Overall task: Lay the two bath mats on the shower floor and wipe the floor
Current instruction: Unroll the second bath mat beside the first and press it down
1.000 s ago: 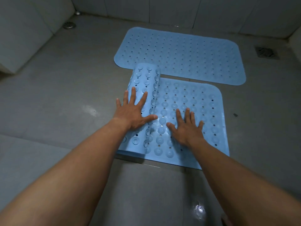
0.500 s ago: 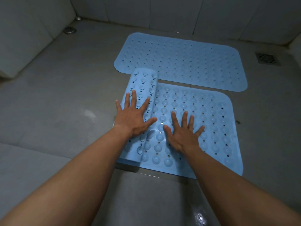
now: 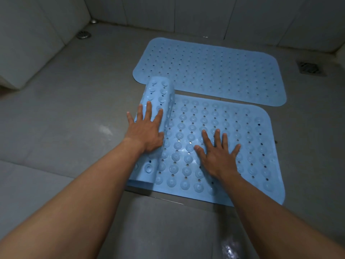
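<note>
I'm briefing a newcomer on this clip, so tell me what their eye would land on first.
Two light blue bath mats stand out on the grey shower floor: the far mat lies flat, and the near mat shows its suction cups, with its left end rolled up. The left hand rests flat on that roll, while the right hand presses with spread fingers on the unrolled part.

2 light-blue rubber bath mats lie on the grey shower floor [image 3: 74,109]. The far mat [image 3: 214,70] is flat, perforated, smooth side up, near the back wall. The near mat [image 3: 233,146], just beside it, shows suction cups upward; its left end is curled into a roll [image 3: 158,94].
</note>
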